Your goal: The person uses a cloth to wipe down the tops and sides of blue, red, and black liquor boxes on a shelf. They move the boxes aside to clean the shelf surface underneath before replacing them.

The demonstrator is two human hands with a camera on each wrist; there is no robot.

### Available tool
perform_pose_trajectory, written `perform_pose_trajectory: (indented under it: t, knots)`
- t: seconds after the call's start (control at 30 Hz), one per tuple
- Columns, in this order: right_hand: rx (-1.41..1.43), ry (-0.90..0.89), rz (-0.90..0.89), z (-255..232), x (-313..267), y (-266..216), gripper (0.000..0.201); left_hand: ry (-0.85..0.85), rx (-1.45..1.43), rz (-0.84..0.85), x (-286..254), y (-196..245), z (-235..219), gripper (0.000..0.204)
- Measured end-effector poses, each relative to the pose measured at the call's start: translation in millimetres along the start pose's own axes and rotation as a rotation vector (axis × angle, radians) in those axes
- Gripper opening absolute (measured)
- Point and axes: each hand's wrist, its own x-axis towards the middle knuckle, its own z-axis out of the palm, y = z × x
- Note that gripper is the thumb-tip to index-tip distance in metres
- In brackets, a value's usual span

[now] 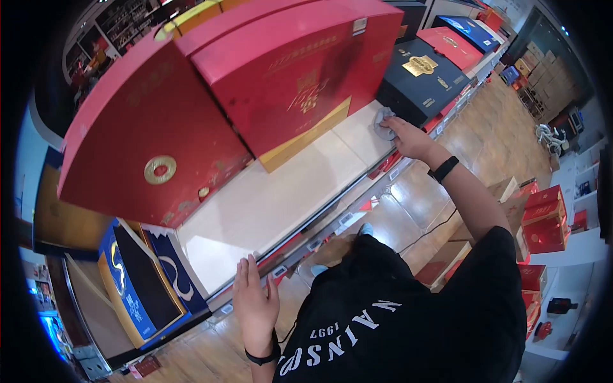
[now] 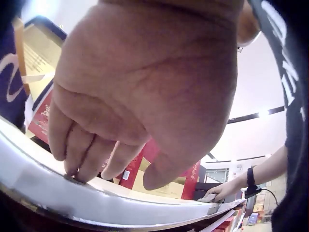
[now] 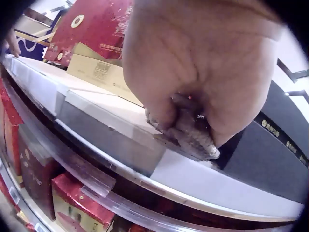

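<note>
My right hand grips a bunched grey cloth on the white shelf top, close by the front edge and beside a dark gift box. In the right wrist view, the fingers curl over the cloth, which is folded and pressed against the shelf surface. My left hand is at the shelf's front edge near its left end, fingers extended and holding nothing. The left wrist view shows its palm, with the fingertips right at the edge.
Large red gift boxes stand along the back of the shelf, one on a gold base. A blue box is at the left end. Below the edge run price tags and a lower shelf with red boxes. Cartons sit on the tiled floor behind.
</note>
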Motion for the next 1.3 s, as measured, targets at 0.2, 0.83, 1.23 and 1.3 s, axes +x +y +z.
perform_pose_trajectory:
  t: [0.2, 0.83, 1.23, 1.3]
  knots:
    - [-0.138, 0.143, -0.232, 30, 41, 27, 0.059, -0.027, 0.192, 0.017, 22, 9, -9, 0.05]
    - [-0.072, 0.662, -0.763, -260, 68, -156, 0.037, 0.247, 0.075, 0.904, 152, 274, -144, 0.032]
    - [-0.007, 0.495, -0.613, -245, 145, -61, 0.04, 0.331, 0.419, 0.698, 342, 339, -109, 0.072]
    - [0.019, 0.488, -0.554, -246, 125, -63, 0.046, 0.356, 0.432, 0.696, 348, 339, -102, 0.083]
